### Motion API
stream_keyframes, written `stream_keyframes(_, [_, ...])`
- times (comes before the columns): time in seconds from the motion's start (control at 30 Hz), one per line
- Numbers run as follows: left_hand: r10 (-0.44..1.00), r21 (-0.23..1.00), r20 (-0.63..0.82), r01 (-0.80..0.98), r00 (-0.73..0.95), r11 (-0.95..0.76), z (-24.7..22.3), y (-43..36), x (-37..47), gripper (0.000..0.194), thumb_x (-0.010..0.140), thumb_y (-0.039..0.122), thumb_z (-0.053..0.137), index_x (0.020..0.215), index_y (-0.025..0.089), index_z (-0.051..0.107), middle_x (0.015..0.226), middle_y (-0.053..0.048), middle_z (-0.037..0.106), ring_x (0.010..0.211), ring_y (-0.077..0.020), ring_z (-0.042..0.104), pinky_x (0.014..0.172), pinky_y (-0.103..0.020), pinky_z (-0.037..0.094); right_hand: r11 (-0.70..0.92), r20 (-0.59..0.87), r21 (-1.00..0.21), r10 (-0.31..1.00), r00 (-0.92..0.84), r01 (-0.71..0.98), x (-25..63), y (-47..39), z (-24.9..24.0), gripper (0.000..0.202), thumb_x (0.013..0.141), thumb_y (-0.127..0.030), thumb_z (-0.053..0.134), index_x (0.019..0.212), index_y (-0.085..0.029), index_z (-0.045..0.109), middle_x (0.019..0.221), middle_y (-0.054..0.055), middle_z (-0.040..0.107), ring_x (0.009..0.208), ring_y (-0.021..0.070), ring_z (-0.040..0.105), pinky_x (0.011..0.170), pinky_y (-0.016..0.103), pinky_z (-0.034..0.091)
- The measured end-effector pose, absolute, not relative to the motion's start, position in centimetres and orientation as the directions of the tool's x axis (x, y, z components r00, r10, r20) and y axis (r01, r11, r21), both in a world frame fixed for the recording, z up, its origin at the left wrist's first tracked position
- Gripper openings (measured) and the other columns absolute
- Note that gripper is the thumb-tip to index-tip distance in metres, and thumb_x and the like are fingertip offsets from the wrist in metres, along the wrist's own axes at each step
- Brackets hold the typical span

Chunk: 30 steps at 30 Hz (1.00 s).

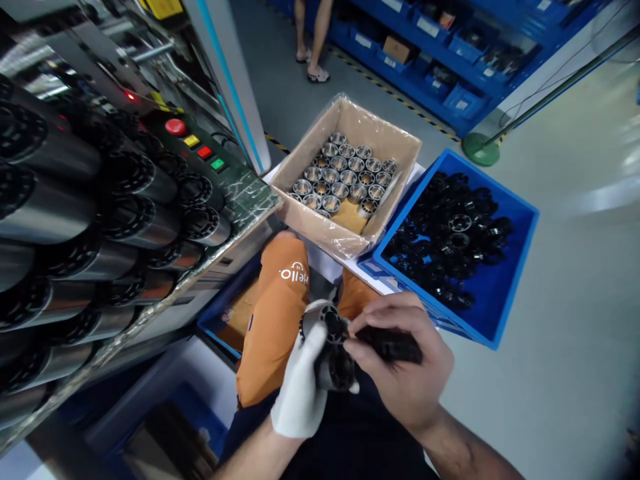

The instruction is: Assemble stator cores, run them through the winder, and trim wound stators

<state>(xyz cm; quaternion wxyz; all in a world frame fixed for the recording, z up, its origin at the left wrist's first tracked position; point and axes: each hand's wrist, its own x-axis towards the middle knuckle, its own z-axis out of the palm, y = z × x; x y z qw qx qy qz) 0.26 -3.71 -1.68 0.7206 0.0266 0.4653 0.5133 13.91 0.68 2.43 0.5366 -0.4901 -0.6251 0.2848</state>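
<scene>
Your left hand (300, 387), in matt cloth, holds smooth metal cylinders (325, 375); beyond your right hand (417, 380), the bin (517, 257) is smooth plastic.

two held cylinders (327, 374), one black tool (393, 343), one plastic-lined box (320, 230), three square buttons (204, 152), one round button (175, 127)

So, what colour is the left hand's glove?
The glove is white, best seen in the head view.

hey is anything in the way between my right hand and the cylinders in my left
Nothing visible stands between them. Your right hand, holding a dark piece, is right at the dark end of the upper cylinder in your gloved left hand; whether it touches that end is hard to tell.
</scene>
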Motion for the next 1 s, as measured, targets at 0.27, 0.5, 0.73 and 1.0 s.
stream_keyframes(0.27, [0.939,0.799,-0.331,-0.502,0.090,0.330,-1.2,-3.7,0.9,0.075,0.074,0.038,0.108,0.134,0.029,0.063,0.130,-0.009,0.078,0.127,-0.0376,0.079,0.115,-0.053,0.063,0.274,0.265,-0.960,0.955,0.132,-0.058,11.8,0.0,2.2,0.020,0.109,-0.025,0.077,0.102,-0.029,0.059,0.075,-0.008,0.072,0.064,0.0173,0.081,0.110,0.049,0.074])
stream_keyframes(0.5, [0.946,0.810,-0.317,-0.501,0.063,0.304,-0.4,-4.2,0.3,0.064,0.085,0.045,0.099,0.130,0.032,0.055,0.110,-0.003,0.075,0.091,-0.0255,0.076,0.091,-0.045,0.066,0.216,0.209,-0.948,0.976,0.055,-0.233,14.6,1.4,2.8,0.029,0.102,-0.045,0.086,0.103,-0.034,0.059,0.093,0.000,0.076,0.105,0.0270,0.082,0.122,0.056,0.066])
stream_keyframes(0.73, [0.933,0.879,-0.340,-0.393,-0.117,0.271,0.1,-3.4,-0.4,0.072,0.079,0.046,0.102,0.137,0.031,0.060,0.109,-0.003,0.074,0.101,-0.0283,0.076,0.106,-0.048,0.063,0.319,0.290,-0.933,0.941,-0.175,0.168,17.7,1.1,2.1,0.027,0.099,-0.018,0.085,0.123,-0.030,0.084,0.131,0.010,0.081,0.120,0.0295,0.079,0.091,0.044,0.072])
stream_keyframes(1.0, [0.943,0.852,-0.333,-0.424,0.010,0.305,0.2,-3.4,-1.9,0.063,0.077,0.052,0.106,0.127,0.029,0.074,0.117,-0.006,0.076,0.104,-0.0287,0.076,0.099,-0.043,0.065,0.393,0.307,-0.889,0.892,-0.331,0.236,18.6,0.9,2.4,0.061,0.085,-0.022,0.108,0.141,-0.032,0.086,0.136,0.008,0.084,0.110,0.0269,0.085,0.099,0.044,0.074])
